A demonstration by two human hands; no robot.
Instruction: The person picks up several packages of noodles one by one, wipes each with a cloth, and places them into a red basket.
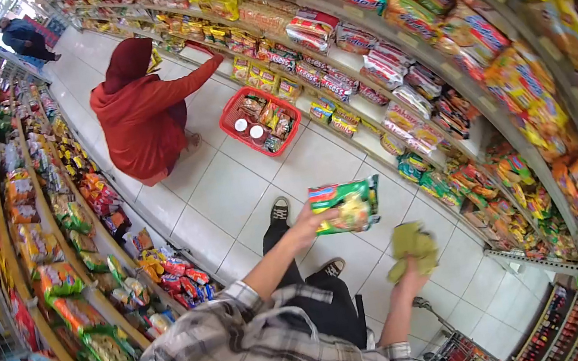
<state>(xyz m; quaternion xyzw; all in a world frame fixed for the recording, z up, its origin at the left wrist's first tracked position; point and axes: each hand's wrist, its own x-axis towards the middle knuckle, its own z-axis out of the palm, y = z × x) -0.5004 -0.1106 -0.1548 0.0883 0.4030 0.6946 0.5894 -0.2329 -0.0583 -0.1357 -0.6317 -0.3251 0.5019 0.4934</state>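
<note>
My left hand (304,228) grips the left edge of a green noodle packet (344,206) with a picture of food on its front, held out over the tiled floor. Farther right, my right hand (411,276) is closed around a crumpled olive-green cloth (414,247). The packet and the cloth are apart from each other. Both hands are in front of the shelves on the right, touching neither shelf nor goods.
Shelves of packets (435,51) curve along the right, more shelves (49,241) along the left. A crouching person in red (144,128) reaches toward the right shelf beside a red basket (261,121). Another person (25,39) is far back. A metal cart (457,358) stands at the bottom.
</note>
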